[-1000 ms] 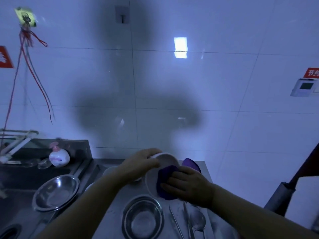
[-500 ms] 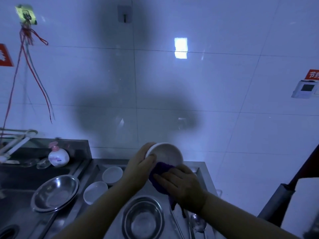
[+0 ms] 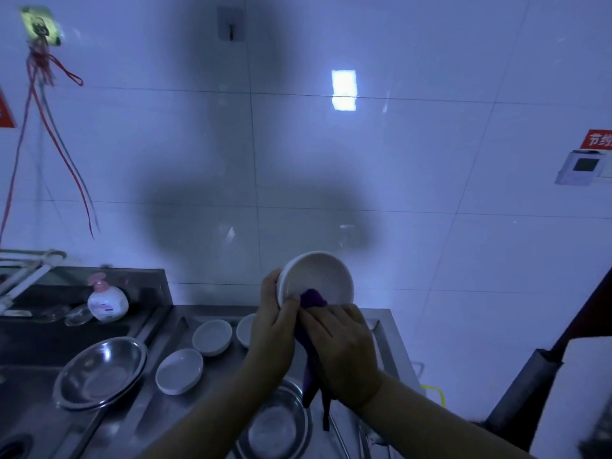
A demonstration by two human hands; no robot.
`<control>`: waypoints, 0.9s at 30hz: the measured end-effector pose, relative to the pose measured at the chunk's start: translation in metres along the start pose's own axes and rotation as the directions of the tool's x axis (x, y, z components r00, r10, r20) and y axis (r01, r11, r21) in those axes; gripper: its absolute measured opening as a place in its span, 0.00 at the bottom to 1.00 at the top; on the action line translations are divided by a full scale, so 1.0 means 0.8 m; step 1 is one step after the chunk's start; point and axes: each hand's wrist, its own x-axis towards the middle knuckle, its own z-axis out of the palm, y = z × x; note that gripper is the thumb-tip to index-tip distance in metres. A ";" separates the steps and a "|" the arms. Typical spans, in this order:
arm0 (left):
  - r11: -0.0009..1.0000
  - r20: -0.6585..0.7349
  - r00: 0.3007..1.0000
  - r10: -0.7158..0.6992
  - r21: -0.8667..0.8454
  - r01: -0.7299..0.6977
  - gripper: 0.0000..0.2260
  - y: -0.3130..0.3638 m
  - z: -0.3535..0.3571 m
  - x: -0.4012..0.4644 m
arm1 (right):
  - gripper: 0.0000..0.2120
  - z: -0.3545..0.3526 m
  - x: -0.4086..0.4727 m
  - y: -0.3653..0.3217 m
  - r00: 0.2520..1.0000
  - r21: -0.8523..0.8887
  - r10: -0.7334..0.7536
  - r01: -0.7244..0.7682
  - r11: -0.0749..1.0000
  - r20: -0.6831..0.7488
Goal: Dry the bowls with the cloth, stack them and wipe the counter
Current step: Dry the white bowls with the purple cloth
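A white bowl (image 3: 318, 276) is held up above the steel counter (image 3: 172, 422), tilted with its inside facing me. My left hand (image 3: 273, 329) grips its left rim. My right hand (image 3: 341, 352) presses a purple cloth (image 3: 311, 299) against the bowl's lower inside edge, and the cloth's tail hangs down under my palm. Three small white bowls lie on the counter: one (image 3: 179, 370) near the front, one (image 3: 212, 336) behind it, and one (image 3: 245, 329) partly hidden by my left hand. A steel bowl (image 3: 276, 425) sits below my wrists.
A larger steel bowl (image 3: 101, 371) rests at the sink's edge on the left. A pink-capped soap bottle (image 3: 106, 301) stands at the back left. Utensils (image 3: 361, 435) lie right of the near steel bowl. The tiled wall is close behind, and the counter ends just right of my hands.
The white bowl has been raised and tipped so its inside faces me. The cloth moved from the bowl's outside to its lower inside edge, uncovering the small bowls on the counter.
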 end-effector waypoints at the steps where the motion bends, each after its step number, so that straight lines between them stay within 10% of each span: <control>1: 1.000 0.026 1.000 -0.001 0.004 0.001 0.13 0.002 -0.003 0.001 | 0.13 -0.001 -0.004 0.002 1.000 0.005 -0.026 0.026 1.000 0.013; 9: 0.873 0.444 0.869 -0.217 0.487 -0.031 0.16 0.032 -0.042 0.047 | 0.08 -0.031 -0.005 0.069 0.786 0.006 -0.569 0.586 0.811 0.241; 15: 0.997 0.183 0.982 -0.057 0.061 0.047 0.21 0.011 -0.023 0.012 | 0.09 -0.019 0.006 0.023 0.988 -0.023 -0.108 0.111 0.994 0.113; 19: 0.998 0.044 0.999 0.023 0.052 -0.025 0.17 0.000 -0.013 0.003 | 0.14 -0.010 0.003 -0.007 0.992 0.061 0.074 -0.080 0.995 0.099; 27: 0.949 0.273 0.961 -0.049 0.313 -0.041 0.18 0.019 -0.041 0.021 | 0.10 -0.034 -0.004 0.053 0.851 0.027 -0.434 0.446 0.894 0.298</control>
